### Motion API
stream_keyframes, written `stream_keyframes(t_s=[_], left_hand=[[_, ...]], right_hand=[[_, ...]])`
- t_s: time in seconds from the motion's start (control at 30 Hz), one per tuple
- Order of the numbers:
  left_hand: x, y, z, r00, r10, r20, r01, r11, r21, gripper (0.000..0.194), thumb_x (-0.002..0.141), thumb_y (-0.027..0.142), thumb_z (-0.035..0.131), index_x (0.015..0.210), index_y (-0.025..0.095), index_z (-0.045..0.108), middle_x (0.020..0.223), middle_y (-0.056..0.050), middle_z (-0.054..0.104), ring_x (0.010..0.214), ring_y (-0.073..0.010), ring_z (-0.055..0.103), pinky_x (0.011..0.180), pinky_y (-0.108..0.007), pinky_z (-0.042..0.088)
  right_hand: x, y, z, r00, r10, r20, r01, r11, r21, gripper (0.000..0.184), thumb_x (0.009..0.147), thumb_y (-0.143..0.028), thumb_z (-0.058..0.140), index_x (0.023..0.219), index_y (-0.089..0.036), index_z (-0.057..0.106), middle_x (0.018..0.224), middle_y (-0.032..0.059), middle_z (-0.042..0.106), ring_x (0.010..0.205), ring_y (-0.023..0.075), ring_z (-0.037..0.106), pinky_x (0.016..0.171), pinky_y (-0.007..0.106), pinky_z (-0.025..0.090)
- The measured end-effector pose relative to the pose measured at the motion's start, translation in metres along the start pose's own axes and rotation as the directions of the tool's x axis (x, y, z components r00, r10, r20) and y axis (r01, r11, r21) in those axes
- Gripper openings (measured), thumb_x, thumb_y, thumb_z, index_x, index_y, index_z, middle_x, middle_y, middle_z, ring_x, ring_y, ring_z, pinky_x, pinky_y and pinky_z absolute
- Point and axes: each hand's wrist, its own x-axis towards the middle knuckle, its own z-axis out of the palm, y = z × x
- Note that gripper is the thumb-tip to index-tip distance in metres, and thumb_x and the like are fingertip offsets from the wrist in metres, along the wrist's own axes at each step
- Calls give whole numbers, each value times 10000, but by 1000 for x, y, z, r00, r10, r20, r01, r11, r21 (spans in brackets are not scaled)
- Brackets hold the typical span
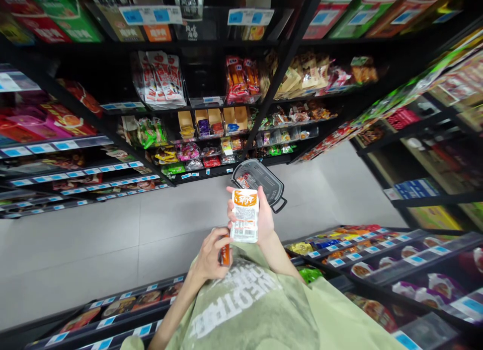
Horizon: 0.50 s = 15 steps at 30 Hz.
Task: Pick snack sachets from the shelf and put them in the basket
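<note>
My right hand [266,220] grips a white snack packet [245,224] with an orange top, its printed side with small text and a barcode turned up. Close beside it, my left hand [212,252] is curled around an orange packet [225,254], which is partly hidden by the fingers. Beyond my hands, a grey shopping basket [277,186] rests on the floor near the foot of the shelves. Inside the basket lie some small packaged items [246,180].
Snack shelves [211,100] with price tags stand ahead. More shelving [71,143] runs to the left, and another rack [426,153] stands at the right. Low shelves [362,249] with packets lie close by my body. Grey tiled floor [113,229] stretches between them.
</note>
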Motion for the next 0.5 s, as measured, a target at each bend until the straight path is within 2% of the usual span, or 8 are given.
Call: stream_keyframes(t_s=[0.5], left_hand=[[2, 4, 0, 1000, 1, -4, -1, 1000, 17, 492, 732, 39, 553, 1197, 190, 498, 1105, -107, 565, 993, -215, 599, 784, -361, 540]], right_hand=[[-3, 1, 1, 1000, 12, 21, -12, 1000, -6, 719, 930, -701, 185, 1283, -185, 539, 836, 30, 623, 600, 166, 537, 567, 336, 516]])
